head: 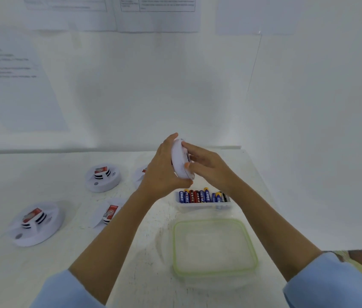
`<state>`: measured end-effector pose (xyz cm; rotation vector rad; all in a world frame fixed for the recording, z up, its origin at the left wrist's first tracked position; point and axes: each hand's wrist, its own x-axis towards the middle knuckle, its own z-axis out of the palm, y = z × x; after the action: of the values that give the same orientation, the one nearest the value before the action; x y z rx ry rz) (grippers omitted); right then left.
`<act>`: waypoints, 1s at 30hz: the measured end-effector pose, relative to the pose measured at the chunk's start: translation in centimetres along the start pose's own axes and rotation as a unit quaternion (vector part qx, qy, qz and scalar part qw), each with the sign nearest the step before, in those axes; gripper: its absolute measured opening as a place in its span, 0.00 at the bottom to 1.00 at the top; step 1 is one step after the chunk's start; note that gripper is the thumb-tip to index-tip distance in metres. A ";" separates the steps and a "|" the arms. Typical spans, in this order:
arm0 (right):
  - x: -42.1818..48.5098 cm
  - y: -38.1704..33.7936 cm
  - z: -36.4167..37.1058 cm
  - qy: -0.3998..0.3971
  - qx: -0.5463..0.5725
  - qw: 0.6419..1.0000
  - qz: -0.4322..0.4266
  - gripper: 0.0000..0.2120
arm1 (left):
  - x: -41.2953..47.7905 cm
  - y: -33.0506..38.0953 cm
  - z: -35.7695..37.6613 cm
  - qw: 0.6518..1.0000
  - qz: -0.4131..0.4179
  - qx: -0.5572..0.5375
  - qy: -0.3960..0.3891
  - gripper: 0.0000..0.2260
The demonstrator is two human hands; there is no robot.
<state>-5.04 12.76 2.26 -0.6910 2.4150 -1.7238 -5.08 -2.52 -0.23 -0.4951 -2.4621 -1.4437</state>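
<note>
My left hand (164, 167) grips a round white smoke detector (179, 162), held on edge above the table. My right hand (206, 165) touches its open side with finger and thumb; what lies under the fingertips is hidden. Just below them a small clear tray (204, 206) holds several AA batteries (202, 196) in blue, red and black wrappers. More white smoke detectors lie on the table at the left: one (102, 177) at the back, one (35, 223) at the front left, one (108, 215) partly behind my left forearm, and one (140, 176) mostly hidden by my left hand.
A clear plastic container with a green rim (214, 246) sits in front of the battery tray. The white table (64, 263) ends at a white wall behind and on the right. Printed sheets (15, 85) hang on the walls.
</note>
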 end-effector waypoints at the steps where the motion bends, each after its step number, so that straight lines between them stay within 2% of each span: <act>1: 0.0 -0.2 0.6 0.001 0.035 0.999 0.003 0.26 | -0.2 0.0 -0.4 1.000 -0.004 0.023 -0.011 0.42; 5: 0.4 -0.8 2.9 0.019 0.036 0.999 -0.024 0.30 | -1.2 0.2 -2.0 0.984 0.037 0.171 0.022 0.48; 8: 1.0 -1.2 5.1 0.075 0.136 0.988 -0.005 0.24 | -2.0 -0.4 -3.8 0.978 0.064 0.195 0.045 0.47; 10: 1.7 -1.4 7.1 0.114 0.248 0.961 0.042 0.21 | -2.6 -1.4 -5.7 0.989 0.041 0.133 0.047 0.45; 12: 2.7 -1.5 9.3 0.136 0.313 0.937 0.069 0.20 | -3.6 -2.8 -8.1 0.997 -0.004 0.053 0.062 0.41; 14: 3.9 -1.8 12.0 0.142 0.367 0.916 0.075 0.20 | -4.8 -4.6 -10.9 0.994 -0.065 -0.052 0.077 0.34; 16: 5.1 -2.5 15.0 0.142 0.421 0.892 0.082 0.20 | -5.9 -6.4 -14.0 0.967 -0.131 -0.215 0.043 0.26; 18: 6.3 -3.2 18.0 0.137 0.446 0.881 0.082 0.21 | -6.6 -8.4 -17.2 0.933 -0.161 -0.322 0.005 0.23; 21: 7.9 -3.6 22.1 0.108 0.418 0.898 0.085 0.21 | -7.0 -11.1 -21.1 0.923 -0.161 -0.348 -0.006 0.21; 25: 9.3 -3.5 25.5 0.068 0.263 0.956 0.116 0.28 | -7.5 -14.5 -24.6 0.924 -0.165 -0.346 -0.015 0.21; 30: 11.8 -3.8 29.7 0.071 0.232 0.964 0.112 0.29 | -7.7 -18.2 -27.8 0.923 -0.182 -0.339 -0.018 0.21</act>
<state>-4.55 -19.06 -2.74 -0.2325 1.9463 -2.1777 -4.36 -36.35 -4.19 -0.1723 -2.0893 -2.4727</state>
